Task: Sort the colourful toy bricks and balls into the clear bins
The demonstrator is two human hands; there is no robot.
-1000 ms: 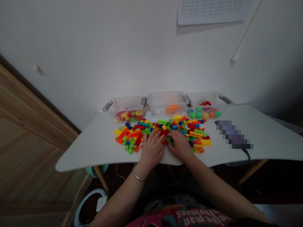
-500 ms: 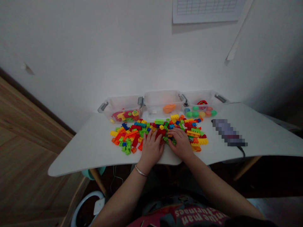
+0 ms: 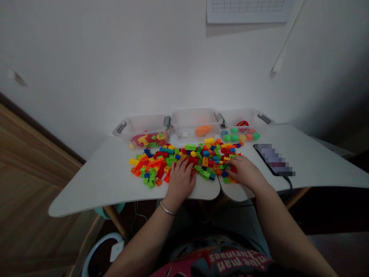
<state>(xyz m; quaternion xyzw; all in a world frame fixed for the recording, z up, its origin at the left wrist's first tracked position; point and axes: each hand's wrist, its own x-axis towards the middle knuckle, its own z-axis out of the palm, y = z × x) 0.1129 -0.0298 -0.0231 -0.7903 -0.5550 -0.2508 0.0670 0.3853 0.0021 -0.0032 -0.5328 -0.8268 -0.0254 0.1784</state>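
White table by a pale wall holds a pile of blocks before 3 clear bins. Left hand lies flat, fingers spread, on blocks. Right hand covers blocks; grip unclear.

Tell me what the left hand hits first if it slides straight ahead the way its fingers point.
The left hand lies flat, fingers pointing away toward the wall. Straight ahead it would probably first meet the pile of bricks at its fingertips, likely red and green ones; exact depth is unclear.
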